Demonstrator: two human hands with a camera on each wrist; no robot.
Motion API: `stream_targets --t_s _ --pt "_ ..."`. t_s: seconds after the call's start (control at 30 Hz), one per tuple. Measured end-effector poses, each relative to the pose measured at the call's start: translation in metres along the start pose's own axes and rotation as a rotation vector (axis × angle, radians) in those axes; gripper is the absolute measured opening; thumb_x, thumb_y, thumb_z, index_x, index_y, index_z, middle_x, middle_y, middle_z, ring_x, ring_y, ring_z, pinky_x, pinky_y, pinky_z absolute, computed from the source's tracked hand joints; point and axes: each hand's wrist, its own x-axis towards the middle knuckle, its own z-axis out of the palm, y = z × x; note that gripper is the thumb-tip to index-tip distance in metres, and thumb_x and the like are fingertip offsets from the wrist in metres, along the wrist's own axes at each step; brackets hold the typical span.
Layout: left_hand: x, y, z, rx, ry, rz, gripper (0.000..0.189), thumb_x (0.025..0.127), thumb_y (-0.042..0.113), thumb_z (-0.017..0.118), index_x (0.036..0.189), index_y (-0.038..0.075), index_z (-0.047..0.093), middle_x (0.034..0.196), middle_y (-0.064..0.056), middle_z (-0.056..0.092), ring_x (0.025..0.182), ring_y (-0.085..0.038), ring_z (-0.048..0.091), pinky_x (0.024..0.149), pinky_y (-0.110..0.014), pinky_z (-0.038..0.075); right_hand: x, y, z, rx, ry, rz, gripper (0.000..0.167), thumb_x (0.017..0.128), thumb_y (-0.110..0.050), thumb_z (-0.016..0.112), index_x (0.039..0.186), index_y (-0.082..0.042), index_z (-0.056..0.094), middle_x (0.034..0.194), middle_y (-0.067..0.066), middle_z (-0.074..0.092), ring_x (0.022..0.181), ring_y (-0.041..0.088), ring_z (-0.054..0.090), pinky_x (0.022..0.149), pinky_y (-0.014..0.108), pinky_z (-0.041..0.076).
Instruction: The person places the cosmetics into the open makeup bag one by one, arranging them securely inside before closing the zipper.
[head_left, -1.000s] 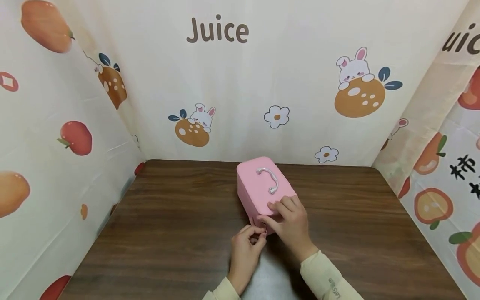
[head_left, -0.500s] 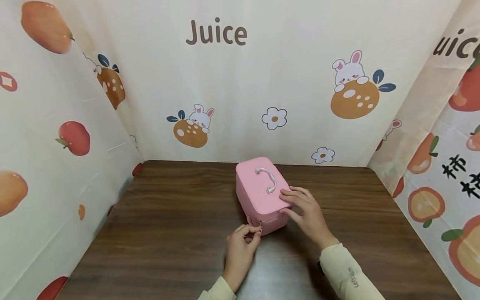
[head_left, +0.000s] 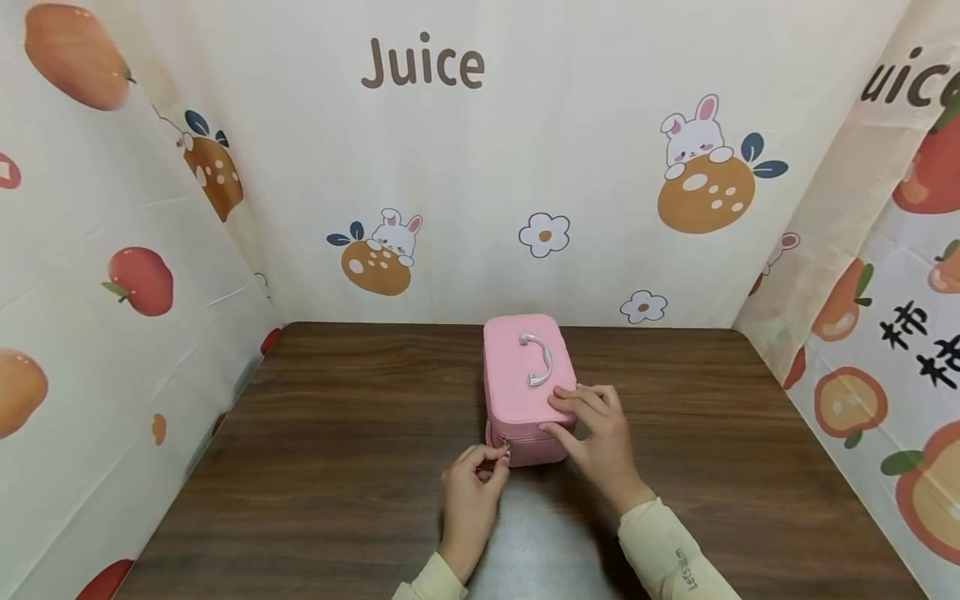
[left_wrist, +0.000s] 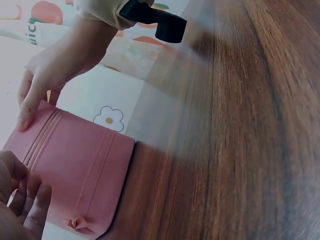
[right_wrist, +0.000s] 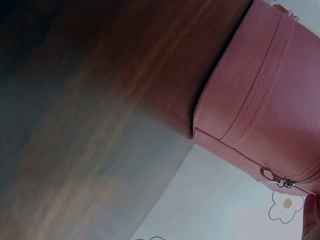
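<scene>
A pink zippered cosmetic case [head_left: 521, 371] with a silver carry handle [head_left: 543, 362] on its lid stands on the wooden table. At its front left corner my left hand [head_left: 471, 492] pinches a small metal zipper pull [head_left: 507, 448] between thumb and fingertips. My right hand [head_left: 603, 446] grips the lid's front right corner, thumb at the front edge and fingers on top. The left wrist view shows the front face with its zipper seam [left_wrist: 45, 135] and a small ribbon tab [left_wrist: 80, 224]. A second zipper pull [right_wrist: 269, 174] hangs on the case's right side in the right wrist view.
The dark wood-grain table [head_left: 360, 400] extends around the case on every side. A white fruit-and-rabbit printed cloth [head_left: 465, 167] hangs behind the table and along both sides. A black wrist mount [left_wrist: 170, 27] shows at the right sleeve.
My left hand has drawn the zipper pull leftward along the front to the left corner. The case has turned slightly. My right hand moved off to the right edge, then back onto the lid's corner.
</scene>
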Motion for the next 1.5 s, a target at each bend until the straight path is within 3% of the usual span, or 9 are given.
stream_targets --t_s 0.47,0.63,0.73,0.9,1.3,1.4,1.5 --pt "-0.002 -0.001 0.005 -0.023 -0.008 0.006 0.018 0.080 -0.008 0.070 0.084 0.008 0.076 0.086 0.003 0.074 0.067 -0.003 0.064 0.058 -0.020 0.055 -0.002 -0.003 0.003 0.008 0.022 0.023 0.037 0.068 -0.024 0.089 0.100 -0.012 0.078 0.107 0.000 0.074 0.095 0.022 0.051 0.098 0.023 0.038" --pt "-0.005 0.001 0.011 -0.012 -0.027 0.013 0.013 0.081 -0.005 0.072 0.082 0.007 0.076 0.084 0.003 0.073 0.064 -0.001 0.061 0.056 -0.020 0.054 -0.002 -0.003 0.003 0.014 0.029 0.024 0.036 0.069 -0.023 0.089 0.101 -0.011 0.078 0.107 0.001 0.074 0.094 0.022 0.050 0.098 0.022 0.037" --pt "-0.006 0.003 0.015 -0.006 -0.053 0.019 0.011 0.081 -0.004 0.072 0.082 0.006 0.076 0.084 0.002 0.073 0.065 -0.001 0.061 0.057 -0.019 0.054 -0.002 -0.004 0.004 0.013 0.037 0.019 0.035 0.070 -0.025 0.088 0.100 -0.011 0.078 0.106 0.002 0.074 0.093 0.022 0.049 0.091 0.024 0.037" --pt "-0.006 0.005 0.023 -0.002 -0.096 0.045 0.012 0.082 -0.004 0.071 0.084 0.006 0.076 0.085 0.001 0.073 0.067 -0.001 0.061 0.058 -0.019 0.054 -0.004 -0.007 0.006 -0.002 0.056 0.017 0.033 0.073 -0.030 0.086 0.099 -0.011 0.078 0.105 0.002 0.074 0.090 0.022 0.048 0.082 0.026 0.035" --pt "-0.005 0.009 0.041 0.053 -0.147 0.137 0.015 0.077 -0.005 0.070 0.076 0.010 0.072 0.079 0.004 0.068 0.065 0.002 0.058 0.057 -0.013 0.050 -0.005 -0.008 0.008 0.002 0.067 0.024 0.033 0.075 -0.032 0.085 0.099 -0.010 0.078 0.104 0.002 0.073 0.092 0.023 0.048 0.084 0.026 0.036" --pt "-0.005 0.009 0.041 0.047 -0.166 0.116 0.013 0.078 -0.004 0.070 0.078 0.009 0.072 0.080 0.003 0.069 0.066 0.002 0.058 0.058 -0.014 0.050 -0.002 -0.001 0.000 0.029 0.003 -0.010 0.033 0.080 -0.035 0.081 0.103 -0.012 0.077 0.109 0.002 0.073 0.093 0.021 0.049 0.084 0.025 0.035" --pt "-0.005 0.009 0.038 0.030 -0.195 0.056 0.011 0.081 -0.003 0.071 0.082 0.008 0.074 0.085 0.002 0.072 0.067 0.002 0.059 0.059 -0.015 0.052 0.004 0.014 -0.019 0.031 -0.145 -0.043 0.038 0.082 -0.030 0.080 0.116 -0.013 0.073 0.122 0.003 0.069 0.099 0.018 0.051 0.088 0.025 0.036"
